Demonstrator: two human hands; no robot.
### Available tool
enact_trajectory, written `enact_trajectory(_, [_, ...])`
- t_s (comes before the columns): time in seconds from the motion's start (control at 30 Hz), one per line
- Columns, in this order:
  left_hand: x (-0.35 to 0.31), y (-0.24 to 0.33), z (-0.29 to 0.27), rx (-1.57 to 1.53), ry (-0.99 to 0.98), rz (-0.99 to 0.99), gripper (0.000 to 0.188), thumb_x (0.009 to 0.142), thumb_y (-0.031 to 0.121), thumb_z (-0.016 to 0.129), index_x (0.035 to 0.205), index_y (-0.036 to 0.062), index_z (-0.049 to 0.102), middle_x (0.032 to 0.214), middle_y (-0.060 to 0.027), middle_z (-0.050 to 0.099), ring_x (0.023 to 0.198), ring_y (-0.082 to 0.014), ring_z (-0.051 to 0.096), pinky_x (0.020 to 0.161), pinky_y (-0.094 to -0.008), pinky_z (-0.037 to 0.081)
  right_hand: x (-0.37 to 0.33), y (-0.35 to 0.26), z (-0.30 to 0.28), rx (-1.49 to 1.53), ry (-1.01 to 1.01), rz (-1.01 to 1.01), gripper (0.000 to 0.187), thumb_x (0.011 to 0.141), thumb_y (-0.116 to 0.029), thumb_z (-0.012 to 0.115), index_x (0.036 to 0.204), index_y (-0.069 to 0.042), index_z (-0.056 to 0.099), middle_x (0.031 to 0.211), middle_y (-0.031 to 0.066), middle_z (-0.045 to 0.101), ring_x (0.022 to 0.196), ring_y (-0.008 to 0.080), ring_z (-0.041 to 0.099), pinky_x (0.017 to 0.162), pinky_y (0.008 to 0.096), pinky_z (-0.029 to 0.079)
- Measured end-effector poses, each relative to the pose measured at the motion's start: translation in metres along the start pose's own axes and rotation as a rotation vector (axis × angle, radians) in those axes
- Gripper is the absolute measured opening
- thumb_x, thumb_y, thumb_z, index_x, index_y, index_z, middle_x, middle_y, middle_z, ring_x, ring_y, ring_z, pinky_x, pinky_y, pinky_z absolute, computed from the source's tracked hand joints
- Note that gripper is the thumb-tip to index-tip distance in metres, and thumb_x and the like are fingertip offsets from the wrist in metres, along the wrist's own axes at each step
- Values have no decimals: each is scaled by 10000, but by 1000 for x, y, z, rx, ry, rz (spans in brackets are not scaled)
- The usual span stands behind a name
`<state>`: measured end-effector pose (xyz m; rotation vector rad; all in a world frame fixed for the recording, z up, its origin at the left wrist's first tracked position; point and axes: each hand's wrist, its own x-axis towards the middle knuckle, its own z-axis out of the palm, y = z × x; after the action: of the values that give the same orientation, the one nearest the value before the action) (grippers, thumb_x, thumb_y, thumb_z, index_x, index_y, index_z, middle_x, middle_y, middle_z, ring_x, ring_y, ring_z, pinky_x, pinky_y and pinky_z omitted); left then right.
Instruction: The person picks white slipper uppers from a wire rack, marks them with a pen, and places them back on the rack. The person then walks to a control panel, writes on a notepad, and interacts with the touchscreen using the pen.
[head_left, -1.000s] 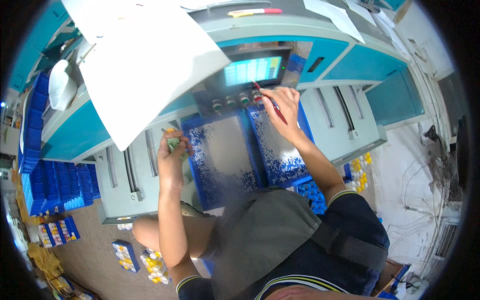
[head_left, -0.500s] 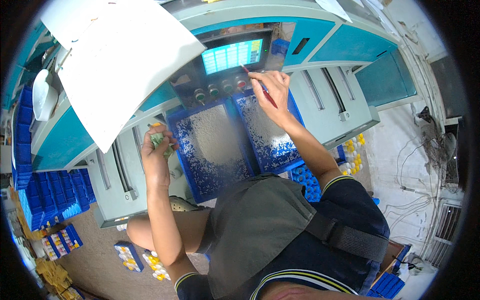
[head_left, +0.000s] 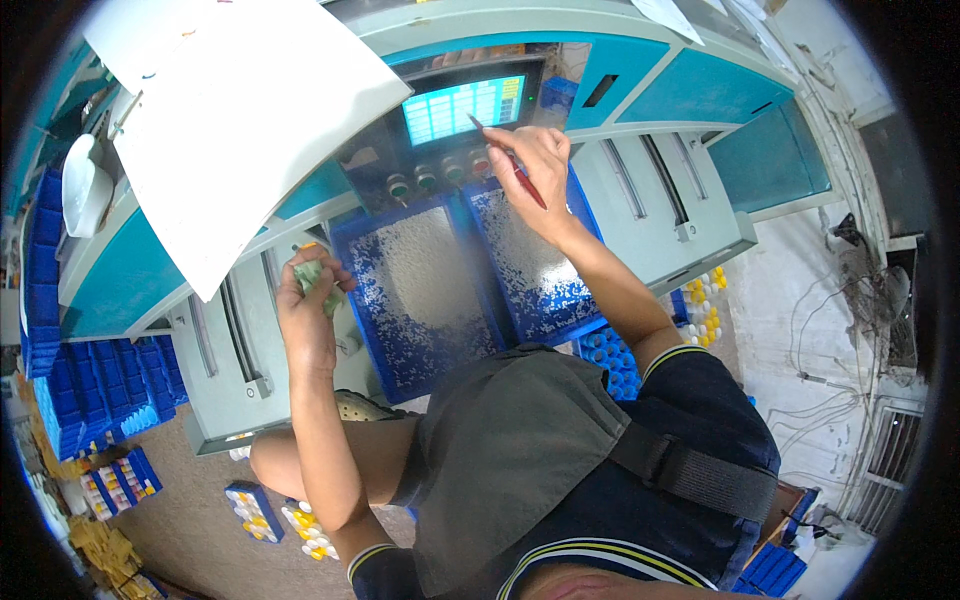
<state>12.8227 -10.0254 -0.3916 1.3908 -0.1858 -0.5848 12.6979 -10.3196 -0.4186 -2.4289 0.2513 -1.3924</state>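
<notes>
Up at the lit screen (head_left: 463,108), right hand (head_left: 535,165) pinching a red pen (head_left: 508,162), tip aimed at the display for tapping. Below and left of the screen, left hand (head_left: 308,305) fisted around a green wad (head_left: 312,277), clear of the blue trays (head_left: 425,290).

Green item in left hand (head_left: 305,318) mostly wrapped by fingers; kind not readable. Red pen (head_left: 510,163) partly buried in right hand (head_left: 535,180), only tip and lower barrel showing. Text on lit screen (head_left: 463,108) too small to read. Granules in blue trays (head_left: 425,290) too fine to identify. Near edge of the trays hidden behind grey cap (head_left: 500,450). White sheet (head_left: 240,120) cut off at top edge, covers machine panel beneath. Small vials (head_left: 705,310) by right knee too small to tell. Left stacks of blue boxes (head_left: 60,400) smeared by fisheye rim.
</notes>
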Motion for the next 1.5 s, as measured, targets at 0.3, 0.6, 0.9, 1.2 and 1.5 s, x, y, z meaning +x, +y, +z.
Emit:
enact_trajectory(0.3, [3, -1, 3, 74, -7, -23, 193, 978, -6, 545, 1166, 1, 584, 991, -97, 667, 834, -160, 640, 760, -296, 537, 10, -3, -1, -58, 31, -1, 194, 846, -81, 714, 1040, -86, 724, 883, 56, 681, 907, 216, 610, 930, 374, 346])
enact_trajectory(0.6, [2, 5, 4, 116, 0, -25, 188, 978, -14, 553, 1160, -4, 600, 1006, -115, 684, 843, -161, 649, 772, -283, 537, 11, -8, -1, -84, -14, 21, 182, 856, -94, 708, 1038, -83, 718, 891, 33, 689, 899, 186, 608, 919, 365, 331])
enact_trajectory(0.9, [4, 4, 3, 157, -26, -5, 229, 967, 5, 570, 1194, -22, 585, 1009, -123, 692, 868, -159, 639, 812, -293, 517, 10, -6, -2, -75, 2, 14, 178, 863, -98, 700, 1040, -87, 722, 896, 33, 687, 897, 185, 598, 923, 364, 332])
enact_trajectory(1.2, [3, 7, 5, 132, -20, -30, 219, 968, 11, 579, 1185, -15, 589, 1007, -108, 694, 862, -153, 633, 800, -287, 516, 11, -5, -2, -52, 3, 19, 167, 867, -108, 696, 1030, -84, 720, 880, 30, 687, 884, 187, 598, 907, 372, 326])
enact_trajectory(1.5, [3, 3, 2, 130, -23, -7, 234, 970, 9, 582, 1203, -12, 586, 1000, -111, 696, 857, -156, 635, 788, -288, 520, 6, -4, -1, -62, -15, 21, 155, 865, -107, 693, 1016, -82, 718, 875, 33, 691, 880, 187, 597, 905, 374, 323])
